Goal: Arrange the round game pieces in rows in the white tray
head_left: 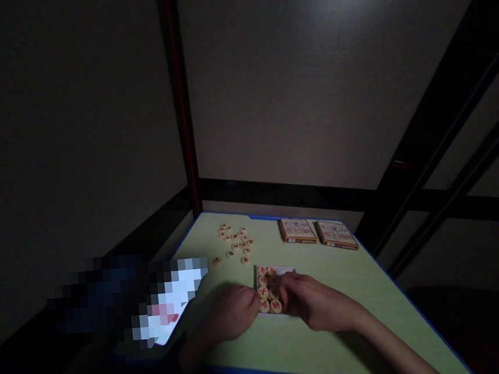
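On the near side of the open box (288, 269), the bare desk (326, 267) runs to its blue edge. The left hand (238, 311) comes in from the near left, knuckles up and fingers curled at the box's left wall; I cannot tell whether they grip it. The right hand (314, 300) reaches in from the near right, wrist bent, covering much of the box's right side; its fingers curl down over the round pieces (263, 291), but whether they pinch one cannot be told. These pieces, marked in red, sit in two columns along the box's left side. Left of the box, past the left hand, glows a pixelated screen (178, 301). Loose pieces with dark marks (236, 247) scatter beyond the box to its left; two flat cartons (297, 230) lie beyond it to its right. Behind everything rises a wall (276, 91).
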`<control>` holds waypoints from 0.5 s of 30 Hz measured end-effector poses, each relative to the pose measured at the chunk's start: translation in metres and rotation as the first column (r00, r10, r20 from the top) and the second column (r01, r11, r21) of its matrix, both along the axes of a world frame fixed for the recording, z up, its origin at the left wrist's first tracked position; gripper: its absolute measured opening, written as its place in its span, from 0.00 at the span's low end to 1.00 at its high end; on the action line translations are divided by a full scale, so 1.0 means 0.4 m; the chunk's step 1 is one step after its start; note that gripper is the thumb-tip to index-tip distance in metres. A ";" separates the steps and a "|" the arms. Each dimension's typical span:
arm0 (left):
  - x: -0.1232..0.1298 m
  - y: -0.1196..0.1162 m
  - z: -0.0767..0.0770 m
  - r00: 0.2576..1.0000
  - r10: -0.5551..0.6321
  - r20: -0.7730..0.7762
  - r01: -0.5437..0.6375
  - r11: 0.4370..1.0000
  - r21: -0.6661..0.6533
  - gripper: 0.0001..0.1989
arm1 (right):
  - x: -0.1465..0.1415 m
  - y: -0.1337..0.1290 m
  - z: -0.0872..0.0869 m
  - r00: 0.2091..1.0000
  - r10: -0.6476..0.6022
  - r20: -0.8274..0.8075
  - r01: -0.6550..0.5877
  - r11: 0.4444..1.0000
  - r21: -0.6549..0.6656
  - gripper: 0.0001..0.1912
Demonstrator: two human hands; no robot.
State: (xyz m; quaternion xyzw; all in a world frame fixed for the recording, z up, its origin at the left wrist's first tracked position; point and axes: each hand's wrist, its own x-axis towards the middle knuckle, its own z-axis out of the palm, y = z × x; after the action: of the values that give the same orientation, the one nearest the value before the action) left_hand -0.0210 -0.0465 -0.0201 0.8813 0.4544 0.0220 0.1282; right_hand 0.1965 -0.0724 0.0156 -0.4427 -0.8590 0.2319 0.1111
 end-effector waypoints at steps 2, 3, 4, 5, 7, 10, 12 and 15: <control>0.000 0.001 0.000 1.000 0.011 -0.001 -0.011 1.000 -0.001 0.20 | 0.001 -0.001 -0.004 1.000 0.008 -0.026 -0.008 1.000 -0.001 0.14; 0.001 0.002 -0.001 1.000 0.018 0.006 -0.018 1.000 0.004 0.20 | 0.000 -0.001 -0.006 0.999 0.008 -0.033 -0.008 1.000 0.002 0.14; 0.001 0.002 -0.003 1.000 0.022 0.014 -0.022 1.000 0.009 0.19 | -0.001 -0.002 -0.009 0.999 0.006 -0.036 -0.006 1.000 0.008 0.14; 0.001 0.002 -0.006 1.000 0.021 0.021 -0.021 1.000 0.014 0.19 | -0.002 -0.003 -0.011 0.999 0.004 -0.037 -0.003 1.000 0.014 0.14; 0.001 0.001 -0.009 1.000 0.004 0.027 -0.004 1.000 0.016 0.18 | -0.003 -0.005 -0.013 0.999 -0.002 -0.037 0.003 1.000 0.028 0.13; -0.001 0.001 0.000 0.999 0.005 0.036 -0.005 1.000 -0.012 0.18 | 0.001 -0.007 -0.008 0.999 -0.003 -0.050 0.005 0.999 0.039 0.12; -0.004 0.007 0.018 0.998 0.044 0.040 -0.043 0.999 -0.017 0.19 | 0.008 -0.003 0.001 0.997 0.000 -0.071 0.003 0.999 0.035 0.13; -0.003 0.035 0.052 0.991 0.131 0.042 -0.133 0.990 0.047 0.19 | 0.023 0.022 0.015 0.993 -0.016 -0.119 0.021 0.999 0.037 0.12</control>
State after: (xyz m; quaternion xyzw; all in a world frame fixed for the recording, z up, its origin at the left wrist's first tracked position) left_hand -0.0224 -0.0325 0.0007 0.8517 0.5083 0.0587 0.1131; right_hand 0.2056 -0.0637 0.0217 -0.4339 -0.8510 0.2402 0.1725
